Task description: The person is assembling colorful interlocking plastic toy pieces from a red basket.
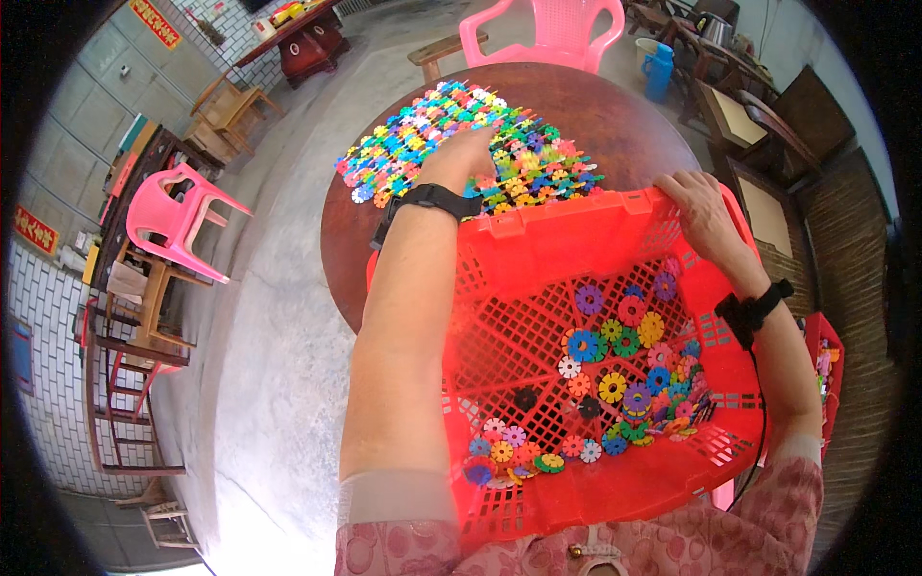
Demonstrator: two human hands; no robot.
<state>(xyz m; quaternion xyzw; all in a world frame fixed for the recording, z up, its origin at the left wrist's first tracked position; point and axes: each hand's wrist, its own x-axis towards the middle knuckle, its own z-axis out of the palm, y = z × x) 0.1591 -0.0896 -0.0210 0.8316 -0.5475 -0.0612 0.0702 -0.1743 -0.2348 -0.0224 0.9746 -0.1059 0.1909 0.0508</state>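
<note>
A red plastic basket (567, 252) leans tilted against the near edge of the round brown table. Loose colourful notched plastic discs (612, 388) lie in it, most of them gathered along its lower side. My right hand (699, 213) is closed over the basket's far right rim. Beyond the rim, my left hand (459, 159) reaches over a wide sheet of interlocked discs (413, 134) on the table. Its fingers are mostly hidden behind the hand, so what they touch or hold does not show. Dark bands circle both wrists.
The round table (615, 115) bears the disc sheet. A pink plastic chair (547, 34) stands behind it, another pink chair (173, 216) at the left. A blue flask (659, 72) is at the far right. Another red basket (824, 370) stands beyond my right arm.
</note>
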